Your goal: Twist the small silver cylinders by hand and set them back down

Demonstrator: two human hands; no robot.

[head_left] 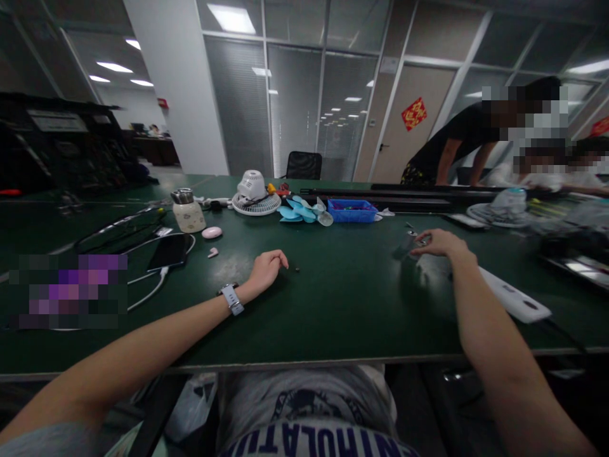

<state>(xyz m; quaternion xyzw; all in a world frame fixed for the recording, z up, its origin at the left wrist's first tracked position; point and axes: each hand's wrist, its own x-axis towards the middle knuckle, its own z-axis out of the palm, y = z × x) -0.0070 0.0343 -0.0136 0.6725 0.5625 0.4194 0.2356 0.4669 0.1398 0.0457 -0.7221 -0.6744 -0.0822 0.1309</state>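
Observation:
My left hand (267, 271) rests on the green table with its fingers curled inward; whatever may be inside them is hidden. A tiny dark piece (297, 269) lies just right of its fingertips, apart from them. On the right, my right hand (442, 244) is bent at the wrist, thumb and fingers drawn together in a pinch. At those fingertips is a small clear, shiny thing (404, 247), blurred, perhaps a little plastic bag. Beyond it lies a thin dark bit (410, 225). A white power strip (514, 295) sits beside my right forearm.
Along the back stand a white fan part (252, 185), light-blue fan blades (301, 211) and a blue basket (353, 211). At left are a flask (187, 212), pink case (212, 232), earbud (212, 252), phone (169, 252) and cables. Another person (451, 143) leans over the far right side.

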